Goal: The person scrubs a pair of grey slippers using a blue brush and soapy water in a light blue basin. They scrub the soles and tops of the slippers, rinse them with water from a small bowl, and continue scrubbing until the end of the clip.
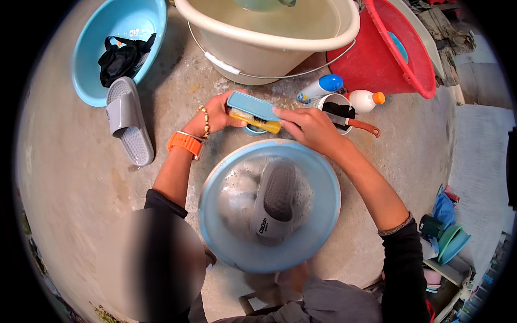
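My left hand (218, 113), with an orange watch band and a beaded bracelet at the wrist, grips a yellow brush (266, 124). Over it lies a blue-backed brush (252, 105), whose right end my right hand (313, 127) pinches. Bristles show between the two; the left hand's far fingers are partly hidden. Just below them, the rim of a small blue dish (254, 131) peeks out. Nearer to me stands a blue basin (210, 226) of sudsy water, holding a grey slide sandal (278, 198) with lettering on its strap. Its lower part is partly under water.
A second grey slide (131, 121) leans by a light-blue basin (91, 60) containing black cloth (121, 60). Ahead stands a cream bucket (250, 52) of water. To the right are a red bucket (363, 60), an aerosol can (319, 89), a white bottle (363, 101) and an orange-handled knife (361, 126).
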Demonstrator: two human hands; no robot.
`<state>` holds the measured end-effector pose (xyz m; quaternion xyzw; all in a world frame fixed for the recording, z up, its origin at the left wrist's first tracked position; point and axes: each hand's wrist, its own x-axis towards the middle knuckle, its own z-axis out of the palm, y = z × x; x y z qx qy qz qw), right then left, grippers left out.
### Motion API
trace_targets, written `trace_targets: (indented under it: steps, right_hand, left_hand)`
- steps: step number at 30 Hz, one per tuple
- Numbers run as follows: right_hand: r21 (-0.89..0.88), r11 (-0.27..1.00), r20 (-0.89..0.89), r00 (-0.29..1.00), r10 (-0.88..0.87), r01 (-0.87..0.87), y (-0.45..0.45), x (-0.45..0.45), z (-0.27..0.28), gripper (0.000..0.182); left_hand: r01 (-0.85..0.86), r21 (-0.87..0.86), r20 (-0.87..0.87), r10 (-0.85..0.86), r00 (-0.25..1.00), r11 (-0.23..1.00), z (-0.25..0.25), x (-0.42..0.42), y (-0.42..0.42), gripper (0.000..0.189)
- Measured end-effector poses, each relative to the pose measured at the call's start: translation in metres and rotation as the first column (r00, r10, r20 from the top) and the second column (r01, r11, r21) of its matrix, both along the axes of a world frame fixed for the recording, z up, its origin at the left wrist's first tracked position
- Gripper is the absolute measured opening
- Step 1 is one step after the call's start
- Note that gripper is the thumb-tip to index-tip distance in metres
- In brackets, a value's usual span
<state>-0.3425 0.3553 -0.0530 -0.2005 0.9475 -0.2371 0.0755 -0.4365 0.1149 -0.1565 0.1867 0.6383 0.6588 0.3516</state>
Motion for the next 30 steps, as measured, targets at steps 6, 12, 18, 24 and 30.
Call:
trace_targets:
  steps: [6, 12, 18, 24, 30]
  right_hand:
    - [-0.103, 0.994, -0.036, 0.998, -0.045, 0.041, 0.059, 0.048, -0.010, 0.028]
    - [-0.097, 0.995, -0.007, 1.000, -0.002, 0.002, 0.006, 0.002, -0.012, 0.031]
    - [-0.110, 0.992, -0.002, 0.998, -0.068, 0.068, 0.064, 0.054, -0.007, 0.029]
    - [-0.021, 1.000, 0.060, 0.998, 0.004, -0.002, 0.008, 0.000, -0.002, 0.031]
    - [-0.097, 0.994, 0.028, 0.998, -0.053, 0.056, 0.055, 0.043, -0.009, 0.029]
  left_hand:
    - [0.058, 0.078, 0.092, -0.066, 0.994, 0.995, -0.004, -0.002, 0.003, 0.065]
    - [-0.010, 0.019, 0.002, 0.010, 1.000, 1.000, 0.002, 0.002, 0.001, 0.068]
    - [0.130, 0.033, 0.107, -0.133, 0.985, 0.991, 0.005, -0.002, 0.009, 0.067]
    - [0.020, 0.018, 0.035, -0.021, 0.999, 1.000, 0.004, 0.001, 0.000, 0.064]
    - [0.035, 0.038, 0.089, -0.038, 0.995, 0.999, -0.005, 0.001, 0.000, 0.064]
